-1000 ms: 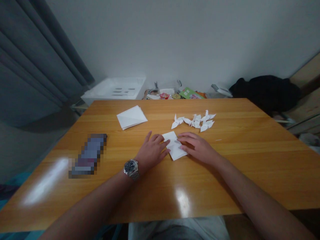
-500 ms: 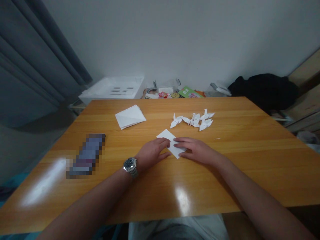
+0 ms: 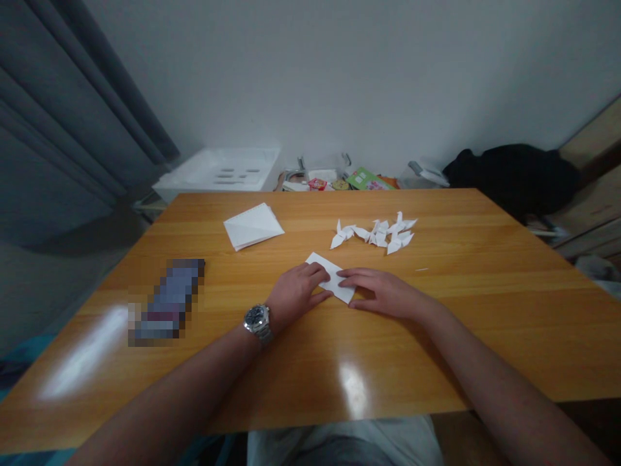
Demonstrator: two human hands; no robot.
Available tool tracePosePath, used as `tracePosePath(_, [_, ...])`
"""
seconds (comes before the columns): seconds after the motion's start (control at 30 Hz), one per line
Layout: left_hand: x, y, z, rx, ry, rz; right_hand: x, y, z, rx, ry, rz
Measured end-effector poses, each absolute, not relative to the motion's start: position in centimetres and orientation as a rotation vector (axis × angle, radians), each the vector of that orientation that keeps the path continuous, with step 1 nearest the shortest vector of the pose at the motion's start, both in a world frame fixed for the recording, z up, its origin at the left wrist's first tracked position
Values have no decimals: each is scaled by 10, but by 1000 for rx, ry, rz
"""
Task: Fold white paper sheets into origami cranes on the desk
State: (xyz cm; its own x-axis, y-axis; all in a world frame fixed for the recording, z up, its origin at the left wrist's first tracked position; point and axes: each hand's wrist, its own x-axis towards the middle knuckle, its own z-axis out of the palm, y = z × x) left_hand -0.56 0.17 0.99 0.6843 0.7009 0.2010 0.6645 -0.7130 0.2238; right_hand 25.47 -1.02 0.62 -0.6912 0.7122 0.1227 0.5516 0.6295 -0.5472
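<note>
A folded white sheet of paper [image 3: 334, 282] lies on the wooden table [image 3: 466, 304] in front of me. My left hand [image 3: 295, 292], with a watch on its wrist, presses on the sheet's left side with curled fingers. My right hand [image 3: 383, 292] lies on the sheet's right part, its fingertips pressing the paper down. Both hands meet over the middle of the sheet.
A stack of white paper [image 3: 253, 226] lies at the back left. Several folded paper cranes [image 3: 376, 233] sit behind the hands. A blurred dark object [image 3: 167, 299] lies to the left. Clutter, a white tray [image 3: 220, 169] and a black garment [image 3: 514, 173] lie beyond the table's far edge.
The sheet was turned and folded narrower. Both hands drew closer together over it and slid slightly toward me.
</note>
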Motion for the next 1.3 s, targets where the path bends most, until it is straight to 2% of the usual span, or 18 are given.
tracePosePath(0.23, [-6,1,8,2755,1111,468,253,-11,8,-999,-2513,687])
tracePosePath(0.57, [-7,0,0,2796,933,443,258,-3,8,-1008,-2470,505])
tracePosePath(1.3, [0,-12,4,2785,806,384,246,6,-11,-1400,-2076,459])
